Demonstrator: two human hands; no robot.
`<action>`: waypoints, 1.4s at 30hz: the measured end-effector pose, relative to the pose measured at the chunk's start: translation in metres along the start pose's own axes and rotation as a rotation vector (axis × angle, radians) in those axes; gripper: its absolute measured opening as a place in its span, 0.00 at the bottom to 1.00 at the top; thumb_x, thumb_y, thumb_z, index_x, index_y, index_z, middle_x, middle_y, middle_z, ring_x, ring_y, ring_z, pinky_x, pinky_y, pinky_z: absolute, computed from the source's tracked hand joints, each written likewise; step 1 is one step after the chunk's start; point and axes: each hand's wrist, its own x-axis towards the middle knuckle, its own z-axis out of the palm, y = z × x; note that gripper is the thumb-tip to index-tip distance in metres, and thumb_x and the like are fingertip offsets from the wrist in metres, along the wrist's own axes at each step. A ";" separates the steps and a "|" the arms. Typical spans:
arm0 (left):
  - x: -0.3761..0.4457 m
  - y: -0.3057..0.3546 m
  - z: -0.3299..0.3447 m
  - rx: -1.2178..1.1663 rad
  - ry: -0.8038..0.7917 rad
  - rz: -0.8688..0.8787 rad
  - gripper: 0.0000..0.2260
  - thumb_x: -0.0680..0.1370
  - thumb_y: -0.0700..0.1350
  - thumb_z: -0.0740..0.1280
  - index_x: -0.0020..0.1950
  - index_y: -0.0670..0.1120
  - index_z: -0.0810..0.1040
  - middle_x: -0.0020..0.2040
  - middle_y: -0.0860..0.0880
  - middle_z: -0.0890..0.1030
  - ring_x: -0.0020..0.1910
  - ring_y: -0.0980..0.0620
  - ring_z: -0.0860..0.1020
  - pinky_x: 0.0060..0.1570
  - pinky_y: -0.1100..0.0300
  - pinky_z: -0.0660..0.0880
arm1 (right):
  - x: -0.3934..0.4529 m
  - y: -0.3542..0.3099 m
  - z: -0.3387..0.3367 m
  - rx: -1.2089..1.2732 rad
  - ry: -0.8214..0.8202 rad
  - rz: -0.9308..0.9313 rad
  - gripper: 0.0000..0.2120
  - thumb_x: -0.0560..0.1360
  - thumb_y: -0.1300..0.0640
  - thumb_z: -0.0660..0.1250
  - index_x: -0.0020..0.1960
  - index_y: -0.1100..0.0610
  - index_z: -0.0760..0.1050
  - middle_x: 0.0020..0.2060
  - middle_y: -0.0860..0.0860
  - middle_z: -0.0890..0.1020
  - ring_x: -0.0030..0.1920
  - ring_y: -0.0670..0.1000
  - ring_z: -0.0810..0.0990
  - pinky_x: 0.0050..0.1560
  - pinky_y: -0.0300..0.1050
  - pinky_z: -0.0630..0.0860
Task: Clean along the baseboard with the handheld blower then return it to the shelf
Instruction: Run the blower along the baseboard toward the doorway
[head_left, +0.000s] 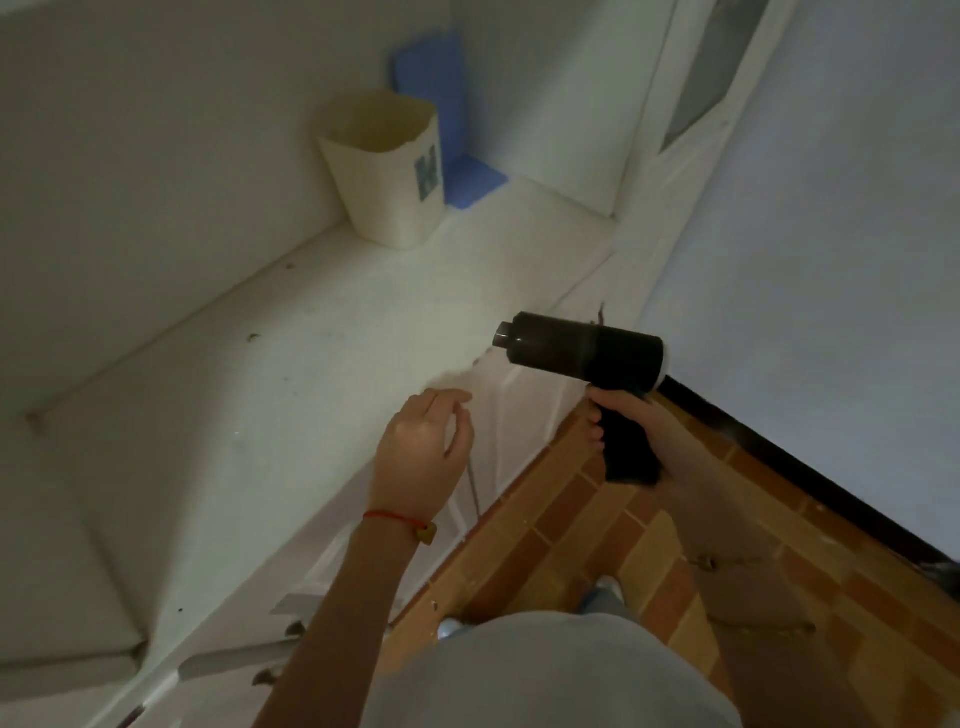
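Blower (576, 349) in right hand (639, 431) — aloft

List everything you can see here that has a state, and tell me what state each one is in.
Handheld blower: gripped by its handle, nozzle aimed left over the shelf.
Right hand: closed around the blower's handle.
Left hand: empty, fingers loosely curled, above the shelf edge.
Cream bin: upright on the shelf, open-topped; contents not visible.
White shelf: speckled with a few dark bits of debris.
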 end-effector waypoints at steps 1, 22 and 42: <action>0.003 0.009 0.009 -0.015 -0.024 0.007 0.11 0.79 0.43 0.63 0.57 0.43 0.81 0.49 0.47 0.83 0.46 0.50 0.79 0.49 0.55 0.79 | -0.005 -0.003 -0.012 0.011 0.021 -0.005 0.02 0.78 0.63 0.65 0.47 0.59 0.72 0.33 0.52 0.77 0.30 0.47 0.77 0.31 0.38 0.77; 0.074 0.201 0.209 -0.070 -0.322 0.100 0.19 0.79 0.53 0.55 0.59 0.46 0.80 0.53 0.49 0.82 0.52 0.52 0.78 0.52 0.61 0.70 | -0.086 -0.120 -0.267 0.174 0.378 -0.055 0.03 0.75 0.60 0.68 0.45 0.58 0.74 0.32 0.51 0.78 0.29 0.47 0.77 0.30 0.37 0.77; 0.302 0.224 0.326 -0.087 -0.421 0.245 0.11 0.82 0.45 0.62 0.61 0.45 0.79 0.55 0.48 0.82 0.52 0.57 0.75 0.55 0.65 0.68 | 0.088 -0.246 -0.331 0.250 0.375 -0.135 0.03 0.76 0.62 0.67 0.48 0.59 0.74 0.33 0.52 0.77 0.31 0.48 0.78 0.32 0.39 0.78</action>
